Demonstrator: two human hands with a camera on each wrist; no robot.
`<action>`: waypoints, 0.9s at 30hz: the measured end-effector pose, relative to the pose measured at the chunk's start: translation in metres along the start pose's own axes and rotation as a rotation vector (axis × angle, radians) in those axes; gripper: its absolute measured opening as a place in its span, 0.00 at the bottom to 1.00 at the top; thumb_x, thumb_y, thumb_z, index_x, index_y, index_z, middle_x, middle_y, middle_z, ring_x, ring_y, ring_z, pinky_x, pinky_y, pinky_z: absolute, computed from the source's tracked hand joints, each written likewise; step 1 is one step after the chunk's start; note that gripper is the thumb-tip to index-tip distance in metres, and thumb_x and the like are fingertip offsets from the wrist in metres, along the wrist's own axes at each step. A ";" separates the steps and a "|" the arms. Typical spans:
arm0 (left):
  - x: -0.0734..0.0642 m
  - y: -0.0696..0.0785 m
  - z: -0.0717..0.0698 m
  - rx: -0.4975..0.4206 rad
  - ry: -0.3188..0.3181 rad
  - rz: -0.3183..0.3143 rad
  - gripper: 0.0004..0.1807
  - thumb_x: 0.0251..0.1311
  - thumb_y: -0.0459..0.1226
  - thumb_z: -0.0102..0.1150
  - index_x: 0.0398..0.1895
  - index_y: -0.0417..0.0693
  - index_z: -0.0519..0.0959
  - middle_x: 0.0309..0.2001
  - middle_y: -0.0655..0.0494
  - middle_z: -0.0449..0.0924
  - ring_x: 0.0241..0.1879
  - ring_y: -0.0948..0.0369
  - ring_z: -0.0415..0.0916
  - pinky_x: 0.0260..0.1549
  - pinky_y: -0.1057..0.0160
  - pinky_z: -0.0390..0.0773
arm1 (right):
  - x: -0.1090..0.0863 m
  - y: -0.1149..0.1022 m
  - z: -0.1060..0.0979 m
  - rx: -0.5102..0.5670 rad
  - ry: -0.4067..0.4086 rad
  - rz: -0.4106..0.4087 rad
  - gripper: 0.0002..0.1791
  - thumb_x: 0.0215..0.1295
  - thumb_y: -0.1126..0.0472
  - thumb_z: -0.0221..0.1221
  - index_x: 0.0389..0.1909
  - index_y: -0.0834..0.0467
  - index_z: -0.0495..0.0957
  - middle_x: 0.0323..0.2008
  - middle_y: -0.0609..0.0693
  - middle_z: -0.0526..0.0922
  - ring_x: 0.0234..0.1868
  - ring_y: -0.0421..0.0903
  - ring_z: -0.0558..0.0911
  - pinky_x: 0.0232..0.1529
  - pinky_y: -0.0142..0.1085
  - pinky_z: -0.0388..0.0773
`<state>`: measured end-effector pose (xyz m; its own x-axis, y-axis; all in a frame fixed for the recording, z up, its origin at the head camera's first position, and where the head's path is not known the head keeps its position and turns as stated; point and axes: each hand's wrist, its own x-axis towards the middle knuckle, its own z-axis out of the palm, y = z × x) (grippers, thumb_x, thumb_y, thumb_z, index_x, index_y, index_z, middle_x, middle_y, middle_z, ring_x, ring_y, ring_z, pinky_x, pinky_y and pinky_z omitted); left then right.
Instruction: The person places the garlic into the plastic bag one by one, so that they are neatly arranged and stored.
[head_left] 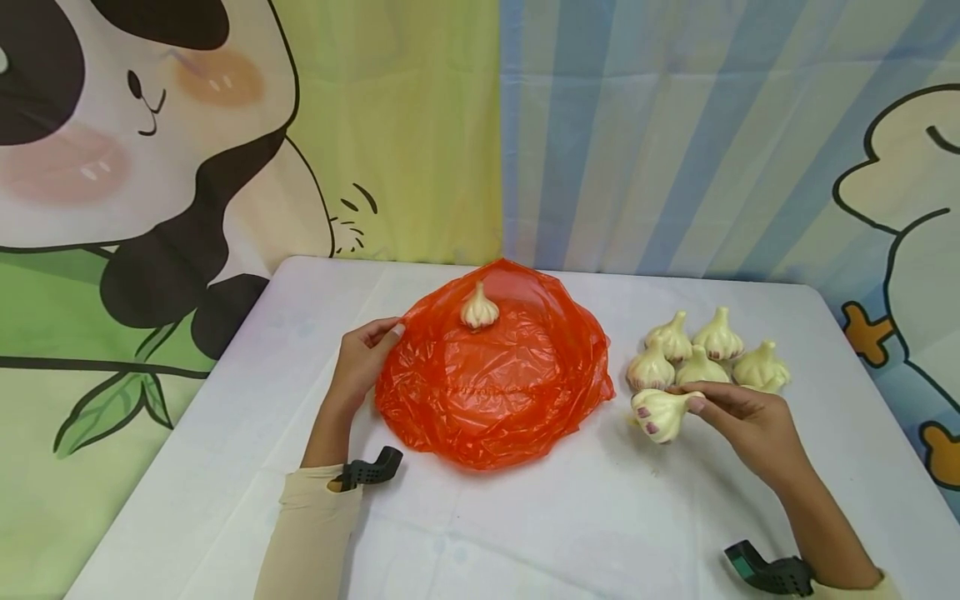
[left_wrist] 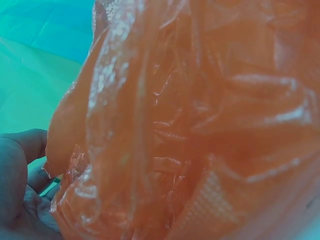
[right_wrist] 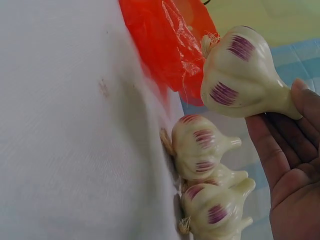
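Head view: left hand [head_left: 363, 358] pinches red bag [head_left: 498, 367]; right hand [head_left: 752, 423] pinches garlic bulb [head_left: 660, 415], stem rightward, long axis nearly sideways.

In front of me is a white desk [head_left: 487, 521] with rounded far corners and faint creases running across it on the near side of the red plastic bag [head_left: 495, 417]. That bag lies spread and crumpled on it. To the bag's right, and apart from it, I see five pale garlic bulbs [head_left: 701, 367] in a close cluster, some purple-streaked, their stems up.
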<state>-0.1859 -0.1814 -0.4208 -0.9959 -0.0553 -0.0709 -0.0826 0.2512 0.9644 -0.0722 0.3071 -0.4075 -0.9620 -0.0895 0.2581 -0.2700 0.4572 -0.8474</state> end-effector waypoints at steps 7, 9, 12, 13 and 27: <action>0.000 0.001 0.000 0.007 -0.009 -0.012 0.22 0.68 0.48 0.56 0.57 0.45 0.79 0.50 0.48 0.80 0.46 0.54 0.77 0.42 0.67 0.79 | 0.014 -0.006 0.008 -0.020 0.054 0.010 0.11 0.66 0.66 0.61 0.48 0.63 0.83 0.44 0.44 0.86 0.49 0.33 0.80 0.42 0.24 0.77; -0.001 0.000 0.000 0.011 -0.010 -0.010 0.22 0.68 0.48 0.56 0.57 0.45 0.79 0.50 0.49 0.80 0.46 0.54 0.77 0.42 0.67 0.79 | 0.020 -0.009 0.011 -0.001 0.068 -0.001 0.12 0.66 0.66 0.61 0.49 0.64 0.83 0.44 0.45 0.86 0.48 0.34 0.81 0.42 0.24 0.77; -0.001 0.000 -0.001 0.013 -0.002 -0.004 0.22 0.68 0.48 0.56 0.57 0.45 0.79 0.50 0.49 0.80 0.46 0.54 0.77 0.43 0.68 0.79 | 0.029 -0.014 0.015 0.038 0.084 -0.034 0.12 0.66 0.68 0.60 0.48 0.65 0.82 0.44 0.46 0.86 0.47 0.36 0.82 0.43 0.24 0.77; -0.001 0.000 -0.001 0.014 0.002 -0.002 0.21 0.68 0.48 0.56 0.57 0.45 0.79 0.50 0.49 0.80 0.46 0.55 0.77 0.42 0.68 0.79 | 0.032 -0.015 0.016 0.054 0.086 -0.047 0.11 0.66 0.68 0.60 0.48 0.66 0.82 0.43 0.47 0.86 0.47 0.37 0.82 0.43 0.25 0.77; -0.003 0.006 -0.001 0.005 -0.013 0.019 0.21 0.68 0.47 0.56 0.58 0.44 0.79 0.50 0.48 0.80 0.46 0.54 0.77 0.42 0.68 0.79 | 0.067 -0.023 0.040 0.221 0.061 -0.090 0.12 0.68 0.67 0.58 0.49 0.67 0.81 0.44 0.51 0.86 0.45 0.42 0.84 0.45 0.30 0.78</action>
<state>-0.1831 -0.1809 -0.4147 -0.9977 -0.0379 -0.0557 -0.0636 0.2570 0.9643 -0.1318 0.2556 -0.3892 -0.9311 -0.0647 0.3590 -0.3636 0.2440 -0.8990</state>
